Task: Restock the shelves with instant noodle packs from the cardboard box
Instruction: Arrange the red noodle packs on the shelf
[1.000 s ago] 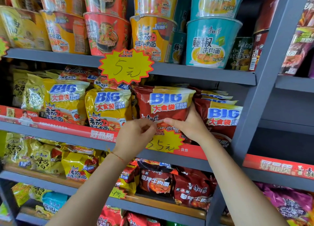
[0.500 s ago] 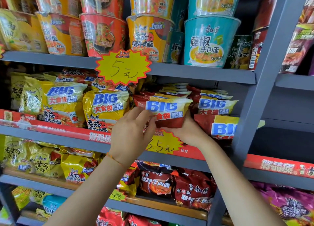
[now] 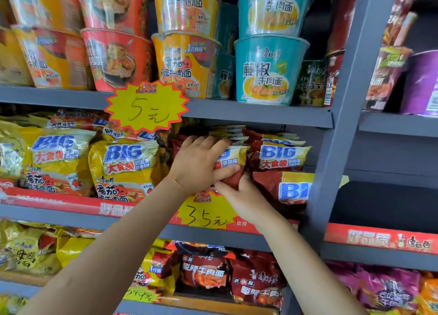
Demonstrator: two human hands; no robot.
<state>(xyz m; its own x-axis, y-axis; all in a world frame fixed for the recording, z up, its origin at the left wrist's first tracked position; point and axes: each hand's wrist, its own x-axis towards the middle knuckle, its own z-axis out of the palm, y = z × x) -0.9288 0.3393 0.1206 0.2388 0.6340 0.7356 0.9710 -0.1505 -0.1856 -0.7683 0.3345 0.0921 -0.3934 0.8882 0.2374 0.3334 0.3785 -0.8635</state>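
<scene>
Grey metal shelving [image 3: 260, 115] fills the view, a grey upright post [image 3: 343, 125] standing right of the grip; red price strips [image 3: 379, 240] line shelf edges.

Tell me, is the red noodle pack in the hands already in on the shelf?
Partly in. The red noodle pack lies tilted among the red packs, its lower end at the shelf's front edge, held by left hand and right hand.
</scene>
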